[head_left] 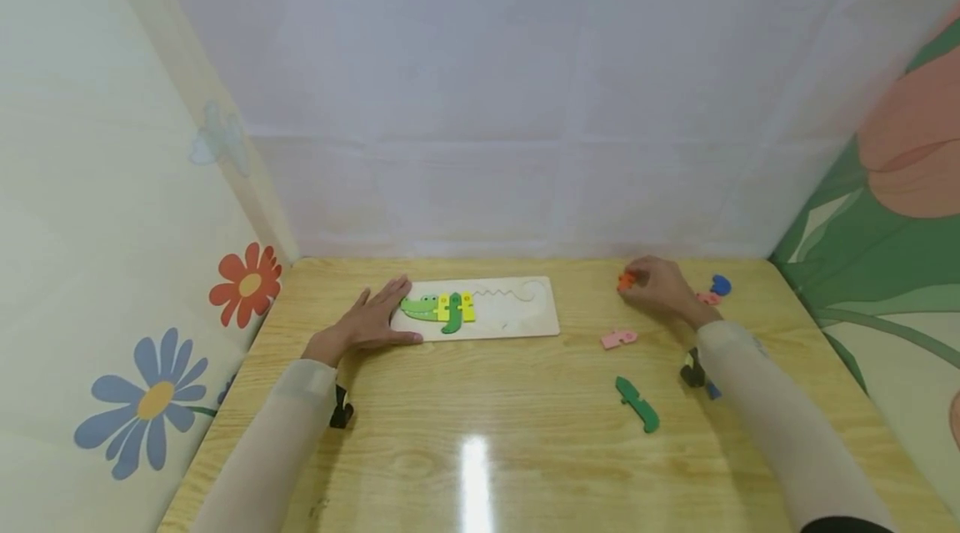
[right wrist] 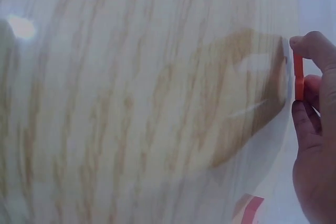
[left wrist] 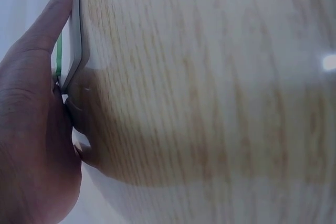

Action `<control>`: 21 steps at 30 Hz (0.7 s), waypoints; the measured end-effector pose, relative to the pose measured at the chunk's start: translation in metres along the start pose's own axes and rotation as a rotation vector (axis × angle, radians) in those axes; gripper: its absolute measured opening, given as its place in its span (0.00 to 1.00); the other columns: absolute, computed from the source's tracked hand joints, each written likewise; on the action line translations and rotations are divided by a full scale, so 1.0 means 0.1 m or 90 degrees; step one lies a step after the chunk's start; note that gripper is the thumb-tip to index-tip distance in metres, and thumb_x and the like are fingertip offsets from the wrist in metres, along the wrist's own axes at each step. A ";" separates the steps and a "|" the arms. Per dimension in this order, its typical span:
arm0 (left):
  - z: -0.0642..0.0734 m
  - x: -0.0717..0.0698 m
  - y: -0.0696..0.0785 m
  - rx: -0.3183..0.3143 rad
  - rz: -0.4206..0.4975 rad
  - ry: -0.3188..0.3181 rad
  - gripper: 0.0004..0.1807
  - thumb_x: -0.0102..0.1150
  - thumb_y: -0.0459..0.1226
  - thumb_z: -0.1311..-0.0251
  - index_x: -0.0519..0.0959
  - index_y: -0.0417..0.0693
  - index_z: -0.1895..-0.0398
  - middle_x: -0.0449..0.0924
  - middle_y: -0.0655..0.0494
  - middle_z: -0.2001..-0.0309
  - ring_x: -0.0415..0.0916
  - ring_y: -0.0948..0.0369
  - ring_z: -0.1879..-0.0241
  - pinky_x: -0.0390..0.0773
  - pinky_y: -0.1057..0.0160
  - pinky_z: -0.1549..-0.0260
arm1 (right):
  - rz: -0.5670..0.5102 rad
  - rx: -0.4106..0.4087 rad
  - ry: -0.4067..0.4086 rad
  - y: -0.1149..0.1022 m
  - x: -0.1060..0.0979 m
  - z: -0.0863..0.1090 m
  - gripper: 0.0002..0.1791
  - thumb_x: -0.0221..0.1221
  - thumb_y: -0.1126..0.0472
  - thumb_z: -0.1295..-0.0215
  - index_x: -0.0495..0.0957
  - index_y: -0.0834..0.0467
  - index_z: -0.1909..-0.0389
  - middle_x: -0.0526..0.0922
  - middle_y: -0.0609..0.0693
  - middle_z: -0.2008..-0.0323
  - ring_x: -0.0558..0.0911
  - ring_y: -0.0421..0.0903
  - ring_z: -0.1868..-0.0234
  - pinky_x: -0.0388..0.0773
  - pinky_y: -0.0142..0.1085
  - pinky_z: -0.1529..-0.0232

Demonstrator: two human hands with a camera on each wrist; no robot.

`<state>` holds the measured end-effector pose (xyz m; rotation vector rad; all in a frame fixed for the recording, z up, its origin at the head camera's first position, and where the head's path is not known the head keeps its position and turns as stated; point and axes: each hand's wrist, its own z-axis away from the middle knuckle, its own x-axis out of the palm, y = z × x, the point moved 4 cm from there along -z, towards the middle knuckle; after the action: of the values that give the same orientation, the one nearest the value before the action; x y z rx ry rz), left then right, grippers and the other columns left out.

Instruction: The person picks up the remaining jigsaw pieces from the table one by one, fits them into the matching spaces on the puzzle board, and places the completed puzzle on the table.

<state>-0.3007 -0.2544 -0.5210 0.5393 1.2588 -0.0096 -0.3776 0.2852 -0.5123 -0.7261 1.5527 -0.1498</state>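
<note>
Board (head_left: pixel 525 320) holds four pieces; about half is bare. Right hand (head_left: pixel 663 289) pinches orange piece (head_left: pixel 626 280) at 2 o'clock; left hand (head_left: pixel 371 320) presses flat, fingers straight.

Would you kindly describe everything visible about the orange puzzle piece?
The orange puzzle piece is small, flat and bright orange, seemingly painted wood. The right hand pinches it between thumb and fingers at the wooden table's far right side; the right wrist view shows it edge-on. Whether it touches the table is unclear. Its exact outline is too small to tell.

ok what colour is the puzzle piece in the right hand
Orange: the small wooden puzzle piece pinched in the right hand shows best in the right wrist view.
</note>
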 end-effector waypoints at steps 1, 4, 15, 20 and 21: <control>0.00 0.00 0.00 -0.001 0.002 0.000 0.66 0.64 0.69 0.38 0.43 0.41 0.13 0.36 0.42 0.13 0.34 0.44 0.14 0.32 0.32 0.21 | 0.001 -0.005 0.000 -0.01 -0.01 0.01 0.29 0.75 0.58 0.42 0.83 0.72 0.44 0.83 0.71 0.42 0.80 0.69 0.39 0.73 0.63 0.33; 0.01 -0.01 0.01 0.001 0.014 0.006 0.65 0.66 0.67 0.38 0.44 0.40 0.13 0.37 0.41 0.13 0.35 0.43 0.15 0.32 0.31 0.22 | 0.005 -0.017 0.002 -0.04 -0.02 0.01 0.29 0.76 0.58 0.42 0.83 0.72 0.44 0.83 0.72 0.42 0.80 0.70 0.39 0.73 0.63 0.34; 0.02 -0.02 0.00 0.003 0.021 0.016 0.65 0.67 0.66 0.39 0.45 0.40 0.13 0.38 0.41 0.13 0.35 0.43 0.15 0.31 0.30 0.22 | 0.005 -0.047 0.003 -0.17 -0.07 -0.05 0.32 0.79 0.57 0.45 0.83 0.72 0.44 0.85 0.71 0.44 0.82 0.69 0.40 0.75 0.62 0.34; 0.02 -0.01 0.00 0.001 0.022 0.017 0.65 0.66 0.67 0.39 0.45 0.40 0.13 0.38 0.41 0.13 0.35 0.43 0.15 0.31 0.30 0.22 | 0.001 -0.068 0.009 -0.23 -0.09 -0.06 0.32 0.80 0.58 0.46 0.83 0.73 0.45 0.86 0.70 0.46 0.83 0.69 0.42 0.76 0.61 0.36; 0.02 -0.01 0.00 0.001 0.022 0.017 0.65 0.66 0.67 0.39 0.45 0.40 0.13 0.38 0.41 0.13 0.35 0.43 0.15 0.31 0.30 0.22 | -0.003 -0.071 0.008 -0.25 -0.09 -0.06 0.32 0.80 0.58 0.46 0.83 0.73 0.44 0.86 0.70 0.45 0.83 0.69 0.42 0.76 0.61 0.36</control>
<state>-0.2997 -0.2553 -0.5196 0.5648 1.2749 0.0256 -0.3744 0.2683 -0.4907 -0.8174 1.5802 -0.0715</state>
